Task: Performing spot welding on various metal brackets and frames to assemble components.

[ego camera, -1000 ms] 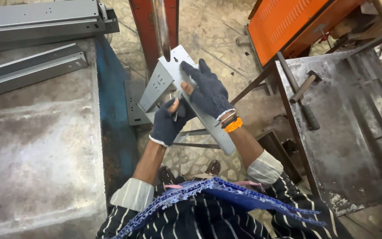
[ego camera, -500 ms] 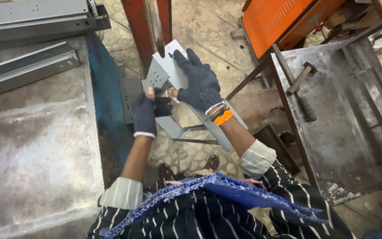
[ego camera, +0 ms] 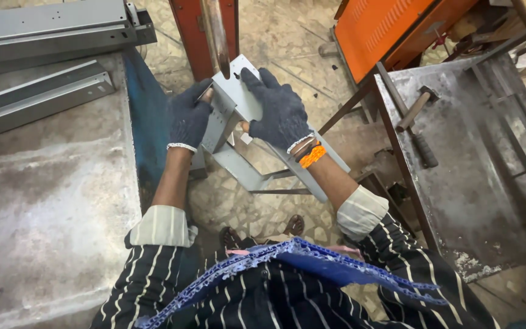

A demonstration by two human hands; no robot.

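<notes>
while both gloved hands close on it, one grey sheet-metal bracket [ego camera: 232,103] sits between them above the tiled floor [ego camera: 287,42], just below a red upright post [ego camera: 205,30]. left hand [ego camera: 189,119]: gripping the bracket's left edge. right hand [ego camera: 278,113]: spread flat over its upper face, fingers clasping. two long grey channel sections [ego camera: 38,100] lie on the left desk [ego camera: 44,201]; one hammer [ego camera: 418,125] on the right desk [ego camera: 476,176]. since half a second ago, the bracket sits closer to the post.
</notes>
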